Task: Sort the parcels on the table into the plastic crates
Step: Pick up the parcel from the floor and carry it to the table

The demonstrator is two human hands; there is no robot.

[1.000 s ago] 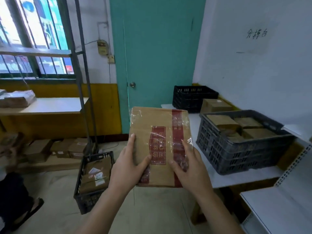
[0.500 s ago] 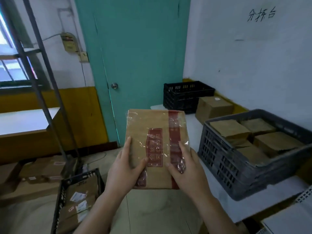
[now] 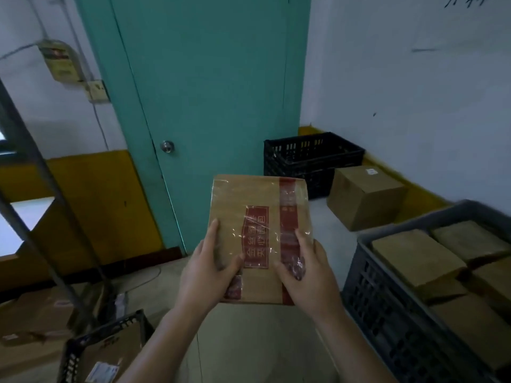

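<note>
Gripping the parcel (image 3: 260, 233) by its lower edges, left hand (image 3: 208, 275) and right hand (image 3: 309, 275) hold it left of the grey crate (image 3: 387, 294).

White table (image 3: 318, 217): black crate (image 3: 312, 158), cardboard box (image 3: 365, 197), grey crate (image 3: 387, 313) w/ parcels (image 3: 414, 255).

A: Centre of frame?
B: A brown parcel (image 3: 260, 239) wrapped in clear film, red tape and a red printed panel on its face, held up before a teal door (image 3: 210, 106). Left hand (image 3: 206, 275) and right hand (image 3: 309, 275) grip its lower edge, thumbs on the face.
A: Right side?
B: A grey crate (image 3: 392, 313) holding brown parcels. At upper right, a black crate (image 3: 312, 158) with a cardboard box (image 3: 365, 197) just beside it.
A: Lower left?
B: A black crate on the floor (image 3: 74, 352) containing labelled parcels
</note>
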